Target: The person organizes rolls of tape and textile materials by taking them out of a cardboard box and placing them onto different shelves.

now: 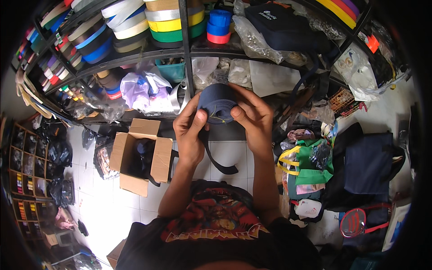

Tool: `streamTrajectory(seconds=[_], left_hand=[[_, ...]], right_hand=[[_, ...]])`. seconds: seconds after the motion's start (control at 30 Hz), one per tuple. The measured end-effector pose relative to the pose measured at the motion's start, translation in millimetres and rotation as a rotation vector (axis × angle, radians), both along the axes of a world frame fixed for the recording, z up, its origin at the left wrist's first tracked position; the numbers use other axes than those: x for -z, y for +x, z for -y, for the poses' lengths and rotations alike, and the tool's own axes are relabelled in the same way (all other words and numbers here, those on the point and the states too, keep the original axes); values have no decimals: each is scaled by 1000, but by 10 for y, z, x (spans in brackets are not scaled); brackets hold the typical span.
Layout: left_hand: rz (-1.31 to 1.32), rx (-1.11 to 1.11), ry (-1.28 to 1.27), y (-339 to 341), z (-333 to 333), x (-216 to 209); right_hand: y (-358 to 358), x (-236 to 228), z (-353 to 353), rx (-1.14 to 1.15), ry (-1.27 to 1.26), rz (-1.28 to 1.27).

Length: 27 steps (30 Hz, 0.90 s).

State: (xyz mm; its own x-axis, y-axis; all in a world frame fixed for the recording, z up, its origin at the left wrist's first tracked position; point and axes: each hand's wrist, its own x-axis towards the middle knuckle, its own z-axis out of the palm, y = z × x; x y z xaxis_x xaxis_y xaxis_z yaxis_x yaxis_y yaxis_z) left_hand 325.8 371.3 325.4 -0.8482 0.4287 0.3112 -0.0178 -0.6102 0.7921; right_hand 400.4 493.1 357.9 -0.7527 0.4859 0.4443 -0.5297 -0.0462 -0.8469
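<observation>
Between my two hands is a thick roll of dark navy webbing strap (217,96), lifted in front of the shelves. My left hand (191,126) grips its left side, thumb on the coiled face. On the opposite side my right hand (255,118) holds it the same way, fingers wrapped behind. A thin yellow-green thread crosses the coil's face. The strap's loose end (228,169) hangs down from the roll and curls toward the right above the tiled floor.
Black shelving (186,49) ahead carries rolls of coloured webbing (175,24) and plastic bags. An opened cardboard box (128,155) with dark contents sits on the floor at left. To the right lie a green bag (310,157), dark fabric bags (369,162) and a red racket (353,222).
</observation>
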Motion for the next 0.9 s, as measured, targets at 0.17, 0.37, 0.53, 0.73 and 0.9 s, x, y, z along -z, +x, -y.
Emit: streamTrajectory(seconds=[0.17, 0.37, 0.53, 0.73, 0.9], left_hand=[[-154, -87, -86, -85, 4, 43], [-146, -48, -8, -243, 65, 35], [-390, 57, -236, -507, 349, -56], [-280, 245, -6, -569, 339, -8], [-219, 107, -26, -645, 314, 53]], right_hand=[[-112, 64, 199, 92, -153, -2], [-317, 201, 351, 107, -126, -79], [-261, -43, 230, 61, 170, 44], [-301, -10, 304, 226, 220, 79], [-434, 90, 487, 347, 58, 15]])
